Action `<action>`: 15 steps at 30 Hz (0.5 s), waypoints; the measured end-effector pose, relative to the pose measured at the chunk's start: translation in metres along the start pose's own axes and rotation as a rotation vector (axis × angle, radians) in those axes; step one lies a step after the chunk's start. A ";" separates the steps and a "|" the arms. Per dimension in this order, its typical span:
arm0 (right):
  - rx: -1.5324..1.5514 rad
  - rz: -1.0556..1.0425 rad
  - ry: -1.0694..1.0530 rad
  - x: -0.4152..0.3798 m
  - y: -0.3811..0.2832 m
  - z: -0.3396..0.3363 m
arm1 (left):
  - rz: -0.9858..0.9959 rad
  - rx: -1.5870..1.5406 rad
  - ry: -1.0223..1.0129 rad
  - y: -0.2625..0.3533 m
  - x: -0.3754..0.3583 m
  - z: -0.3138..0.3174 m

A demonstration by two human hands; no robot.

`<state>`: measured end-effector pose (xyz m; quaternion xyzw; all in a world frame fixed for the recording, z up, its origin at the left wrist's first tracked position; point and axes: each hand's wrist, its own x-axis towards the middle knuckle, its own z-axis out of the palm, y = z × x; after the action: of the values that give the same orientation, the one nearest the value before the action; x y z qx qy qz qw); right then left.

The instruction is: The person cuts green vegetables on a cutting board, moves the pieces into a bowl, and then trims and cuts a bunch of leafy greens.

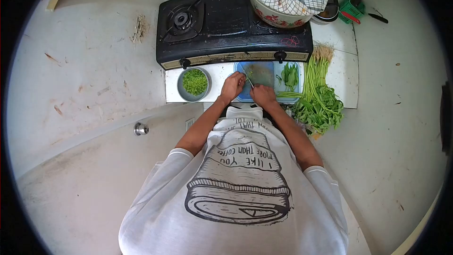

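Observation:
My right hand point(264, 95) is closed around a knife point(251, 84), its thin blade pointing up and left over a blue-edged cutting board point(240, 95). Close beside it, my left hand point(233, 86) has its fingers pinched together near the blade. A bit of green shows at its fingertips, too small to make out. Small green pieces point(250, 73) lie on the board's dark middle. Right of the board, a few leaves point(289, 76) rest in a clear, blue-rimmed tray point(279, 68). Thin green stems point(288, 94) stretch across the tray beside my right hand.
A grey bowl point(180, 90) of chopped greens stands left. Behind is a black two-burner stove point(226, 14) bearing a cloth-covered pot point(283, 20). A long bunch of leafy greens point(318, 99) hangs over the counter's front edge at right. A green basket point(349, 10) holds utensils.

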<state>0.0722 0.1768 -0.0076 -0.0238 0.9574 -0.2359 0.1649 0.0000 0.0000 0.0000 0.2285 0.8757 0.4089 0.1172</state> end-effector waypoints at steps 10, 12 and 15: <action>-0.027 0.047 -0.007 -0.015 -0.005 0.000 | 0.069 -0.007 -0.026 -0.001 0.001 -0.005; -0.023 0.033 -0.001 -0.015 -0.008 -0.002 | 0.067 -0.002 -0.026 -0.003 0.001 -0.006; -0.029 0.023 -0.007 -0.015 -0.008 -0.005 | 0.056 -0.008 -0.025 -0.004 0.001 -0.006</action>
<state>0.0842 0.1734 0.0045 -0.0162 0.9603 -0.2202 0.1706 -0.0045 -0.0052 0.0006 0.2575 0.8659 0.4124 0.1178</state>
